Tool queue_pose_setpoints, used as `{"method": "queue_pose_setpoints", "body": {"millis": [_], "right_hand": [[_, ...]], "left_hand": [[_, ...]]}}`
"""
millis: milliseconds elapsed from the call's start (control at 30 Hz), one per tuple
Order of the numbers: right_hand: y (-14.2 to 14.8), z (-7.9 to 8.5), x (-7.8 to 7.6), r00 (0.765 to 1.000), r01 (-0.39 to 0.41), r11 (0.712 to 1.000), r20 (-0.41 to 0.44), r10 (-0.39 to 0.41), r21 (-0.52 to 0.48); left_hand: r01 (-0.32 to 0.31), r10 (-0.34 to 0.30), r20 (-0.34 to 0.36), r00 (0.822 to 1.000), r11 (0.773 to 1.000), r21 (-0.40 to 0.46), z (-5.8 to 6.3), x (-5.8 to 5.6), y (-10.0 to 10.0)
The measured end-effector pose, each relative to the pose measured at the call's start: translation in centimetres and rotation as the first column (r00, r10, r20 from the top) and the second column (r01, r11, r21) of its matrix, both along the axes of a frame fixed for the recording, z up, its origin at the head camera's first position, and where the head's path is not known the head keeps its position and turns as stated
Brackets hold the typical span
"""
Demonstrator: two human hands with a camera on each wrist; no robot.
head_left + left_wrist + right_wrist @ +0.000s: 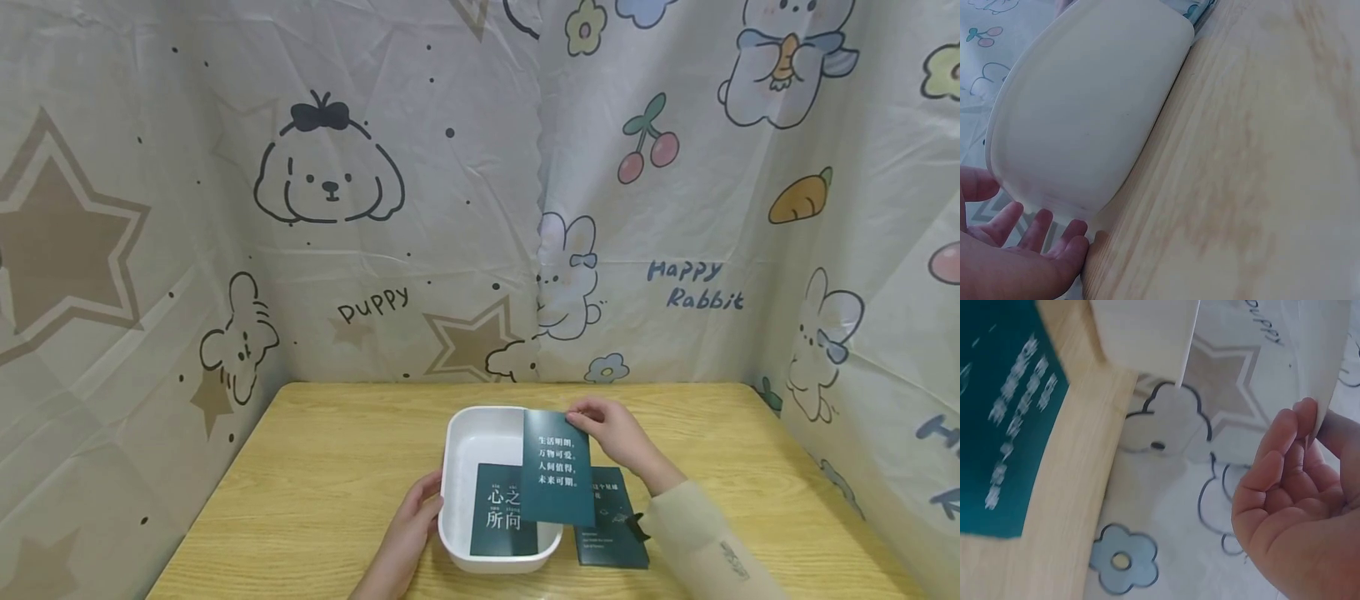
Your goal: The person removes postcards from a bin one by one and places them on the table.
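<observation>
While the right hand (617,435) pinches the upper right corner of a dark green card (557,471) between thumb and fingers, the rest of that card extends down and left of the fingertips, across the right side of a white container (480,440); whether it touches the rim, I cannot tell. A second green card (504,537) lies inside the container, partly covered by the held one. The left hand (411,523) rests its loosely bent, spread fingers against the container's left outer wall. Beside the container's right side, another green card (613,540) lies on the wooden table (337,454), below the right hand.
</observation>
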State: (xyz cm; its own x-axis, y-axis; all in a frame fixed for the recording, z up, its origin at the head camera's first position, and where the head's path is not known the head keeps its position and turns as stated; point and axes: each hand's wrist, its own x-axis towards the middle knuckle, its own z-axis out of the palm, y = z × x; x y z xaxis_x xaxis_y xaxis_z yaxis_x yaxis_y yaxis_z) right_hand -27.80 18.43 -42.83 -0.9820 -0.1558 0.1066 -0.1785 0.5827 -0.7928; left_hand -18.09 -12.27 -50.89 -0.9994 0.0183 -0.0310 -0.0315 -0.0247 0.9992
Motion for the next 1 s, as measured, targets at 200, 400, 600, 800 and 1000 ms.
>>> {"method": "queue_pose_setpoints", "body": {"millis": [200, 400, 600, 800, 1000], "right_hand": [[2.5, -1.0, 0.2, 0.999, 0.012, 1.000, 0.030, -0.013, 0.017], [4.8, -1.8, 0.5, 1.000, -0.029, 0.999, 0.009, 0.029, 0.035], [6.1, -2.6, 0.9, 0.996, -0.073, 0.997, 0.047, 0.071, 0.037], [6.7, -4.1, 0.5, 0.994, -0.080, 0.996, 0.080, 0.076, 0.046], [6.8, -5.2, 0.3, 0.992, -0.099, 0.993, 0.082, 0.094, 0.063]], "left_hand": [[-0.009, 0.009, 0.014, 1.000, 1.000, -0.014, 0.1, 0.0, 0.1], [-0.016, 0.017, 0.022, 1.000, 1.000, -0.024, 0.0, -0.2, 0.1], [-0.027, 0.028, 0.036, 0.999, 0.999, -0.031, 0.0, -0.3, 0.0], [-0.031, 0.032, 0.049, 0.998, 0.999, -0.035, 0.2, -0.1, 0.0], [-0.020, 0.021, 0.026, 0.999, 0.999, -0.032, 0.2, 0.0, 0.2]]}}
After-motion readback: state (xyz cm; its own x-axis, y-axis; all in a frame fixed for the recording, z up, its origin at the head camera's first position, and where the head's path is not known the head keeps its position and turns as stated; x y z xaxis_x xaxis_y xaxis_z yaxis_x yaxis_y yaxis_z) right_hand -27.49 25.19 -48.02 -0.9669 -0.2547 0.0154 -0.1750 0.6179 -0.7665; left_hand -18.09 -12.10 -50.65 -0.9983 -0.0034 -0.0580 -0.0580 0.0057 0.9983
